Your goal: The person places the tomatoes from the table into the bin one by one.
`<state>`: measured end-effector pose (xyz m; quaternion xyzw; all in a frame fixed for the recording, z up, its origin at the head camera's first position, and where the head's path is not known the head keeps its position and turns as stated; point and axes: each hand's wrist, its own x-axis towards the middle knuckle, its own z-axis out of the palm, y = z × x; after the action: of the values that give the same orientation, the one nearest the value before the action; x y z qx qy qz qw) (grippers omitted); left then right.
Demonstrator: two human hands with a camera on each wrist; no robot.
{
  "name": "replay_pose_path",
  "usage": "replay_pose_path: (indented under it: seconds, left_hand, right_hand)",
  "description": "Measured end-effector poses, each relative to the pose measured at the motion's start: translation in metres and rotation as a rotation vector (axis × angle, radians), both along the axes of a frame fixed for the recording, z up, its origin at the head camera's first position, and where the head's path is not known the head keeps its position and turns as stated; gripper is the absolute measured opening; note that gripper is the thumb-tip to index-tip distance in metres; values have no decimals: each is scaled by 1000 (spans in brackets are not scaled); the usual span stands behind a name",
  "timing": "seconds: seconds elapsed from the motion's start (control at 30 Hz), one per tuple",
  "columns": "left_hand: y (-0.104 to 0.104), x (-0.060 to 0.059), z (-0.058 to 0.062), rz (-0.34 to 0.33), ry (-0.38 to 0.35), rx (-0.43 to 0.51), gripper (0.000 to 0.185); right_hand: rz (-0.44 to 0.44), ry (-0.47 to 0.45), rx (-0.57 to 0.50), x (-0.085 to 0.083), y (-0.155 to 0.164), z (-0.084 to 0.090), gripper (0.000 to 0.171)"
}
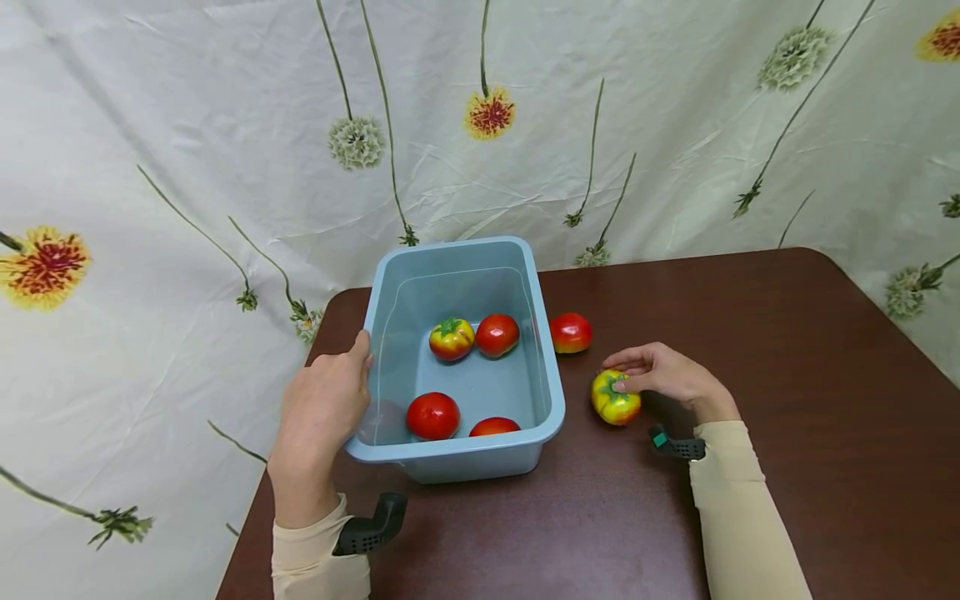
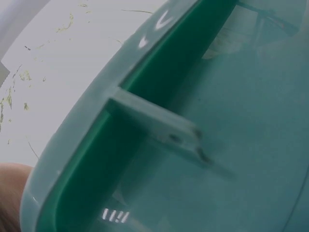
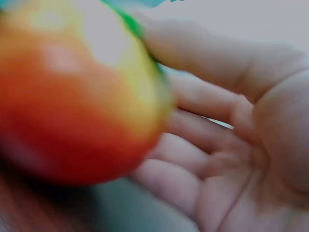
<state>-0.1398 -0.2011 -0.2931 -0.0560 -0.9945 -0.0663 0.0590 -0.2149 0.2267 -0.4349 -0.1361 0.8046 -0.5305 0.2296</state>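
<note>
My left hand (image 1: pixel 318 417) grips the left rim of a light blue plastic bin (image 1: pixel 480 454); the left wrist view shows the underside of the bin's rim (image 2: pixel 82 121) up close. To the right of the bin, my right hand (image 1: pixel 671 379) holds a yellow-and-red toy tomato (image 1: pixel 613 410) with a green leafy top. Its thumb lies on the top and its fingers reach round the far side. The tomato (image 3: pixel 72 111) looks large and blurred in the right wrist view. Inside the bin sit a yellow-and-red tomato (image 1: pixel 452 340) and several red tomatoes (image 1: pixel 432 416).
Another red tomato (image 1: pixel 572 333) lies on the dark brown table (image 1: pixel 787 350), close against the bin's right side. Behind the table hangs a white cloth (image 1: pixel 637 108) with a flower print, which also runs down the left side.
</note>
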Motion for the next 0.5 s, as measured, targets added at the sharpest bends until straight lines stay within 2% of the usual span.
replay_pose_path:
  seconds: [0.1,0.23,0.33,0.5]
  left_hand:
    - [0,0,0,0,11,-3,40]
    - [0,0,-1,0,19,-5,39]
    - [0,0,-1,0,19,-6,38]
    - [-1,-1,-1,2,15,0,39]
  right_hand:
    - [-136,23,-2,-2,-5,-2,50]
    - [-210,41,-40,-4,-7,-4,51]
    - [-206,36,-77,-3,-4,-3,53]
    - [-134,14,-150,0,5,-2,62]
